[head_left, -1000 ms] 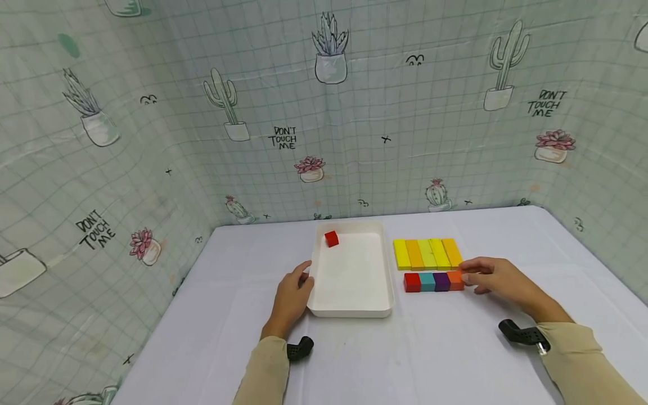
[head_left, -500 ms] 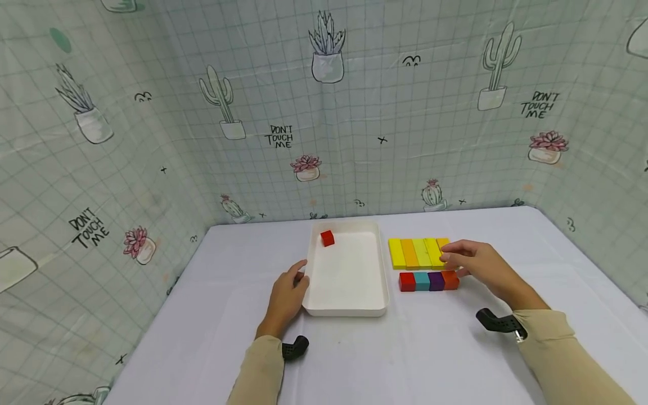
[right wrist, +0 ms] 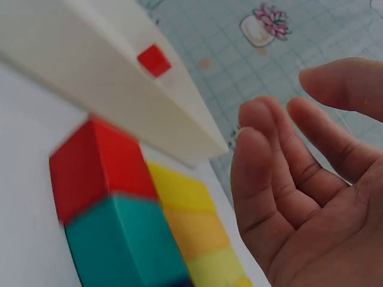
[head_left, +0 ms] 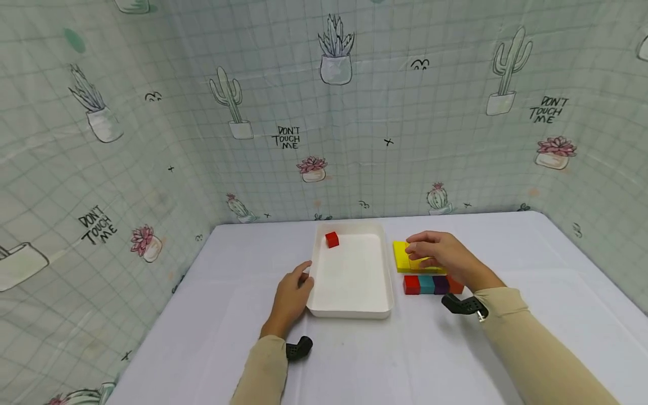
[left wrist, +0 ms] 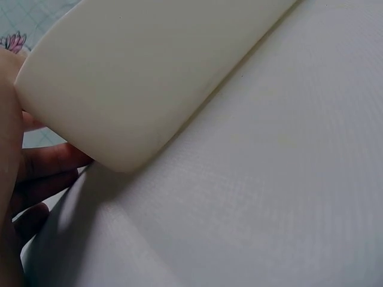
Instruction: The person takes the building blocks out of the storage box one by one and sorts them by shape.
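Observation:
In the head view a white tray (head_left: 350, 314) holds one red cube (head_left: 332, 239) near its back left corner. My left hand (head_left: 289, 295) rests beside the tray's left wall, and its fingers (left wrist: 57, 160) touch the tray side in the left wrist view. My right hand (head_left: 445, 256) hovers over flat yellow and orange blocks (head_left: 401, 259), covering most of them. Its fingers (right wrist: 251, 161) bend loosely, with nothing between them and the thumb. In front of the blocks stands a row of cubes: red (head_left: 412, 285), teal (head_left: 427, 285), purple (head_left: 441, 285) and orange (head_left: 455, 287), the last partly hidden.
A white cloth covers the table (head_left: 354, 365). Behind and at both sides hangs a curtain (head_left: 354, 112) printed with cactus drawings. Each wrist wears a black camera mount, such as the one on the right wrist (head_left: 463, 304).
My right hand has moved left and slightly away from me, from the orange end of the cube row to above the yellow blocks. My left hand stays at the tray.

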The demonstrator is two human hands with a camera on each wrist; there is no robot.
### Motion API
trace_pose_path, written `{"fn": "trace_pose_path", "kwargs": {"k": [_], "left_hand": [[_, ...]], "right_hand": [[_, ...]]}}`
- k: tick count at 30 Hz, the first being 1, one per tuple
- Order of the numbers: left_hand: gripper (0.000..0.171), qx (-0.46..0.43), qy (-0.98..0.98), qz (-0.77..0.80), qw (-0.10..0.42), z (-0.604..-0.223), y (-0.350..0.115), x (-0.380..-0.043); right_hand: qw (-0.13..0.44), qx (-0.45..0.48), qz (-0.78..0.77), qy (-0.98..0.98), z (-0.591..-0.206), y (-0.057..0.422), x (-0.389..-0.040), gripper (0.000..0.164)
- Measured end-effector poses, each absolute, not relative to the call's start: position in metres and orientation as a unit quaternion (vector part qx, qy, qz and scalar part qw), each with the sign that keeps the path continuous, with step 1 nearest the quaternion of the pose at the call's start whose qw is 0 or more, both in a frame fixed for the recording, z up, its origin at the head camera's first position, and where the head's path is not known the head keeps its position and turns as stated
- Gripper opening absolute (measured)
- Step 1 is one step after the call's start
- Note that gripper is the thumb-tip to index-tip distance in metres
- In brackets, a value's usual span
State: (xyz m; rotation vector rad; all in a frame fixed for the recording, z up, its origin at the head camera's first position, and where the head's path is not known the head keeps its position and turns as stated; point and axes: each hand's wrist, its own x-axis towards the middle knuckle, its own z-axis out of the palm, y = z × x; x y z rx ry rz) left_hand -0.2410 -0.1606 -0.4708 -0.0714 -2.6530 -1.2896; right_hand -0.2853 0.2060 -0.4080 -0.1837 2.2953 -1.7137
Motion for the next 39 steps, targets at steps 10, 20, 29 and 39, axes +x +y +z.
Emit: {"fn": "trace_pose_path", "kwargs": {"k": [10,20,29,39], "left_hand": [[0.044,-0.023,-0.900,-0.426,0.092,-0.470,-0.162,-0.241],[0.043,-0.029,-0.904,-0.417,0.093,-0.470,-0.160,-0.240],[0.043,-0.028,-0.900,-0.424,0.097,-0.472,-0.158,-0.239],[0.044,-0.025,-0.901,-0.424,0.091,-0.471,-0.161,-0.241]], "right_hand": [[0.175,-0.077,-0.629,0.753,-0.412,0.166,-0.307,0.047],[0.186,-0.066,-0.643,0.740,-0.411,0.138,-0.319,0.039],[0.182,-0.100,-0.612,0.763,-0.407,0.122,-0.333,0.038],[0.207,-0.083,-0.611,0.760,-0.417,0.100,-0.350,0.046]]}}
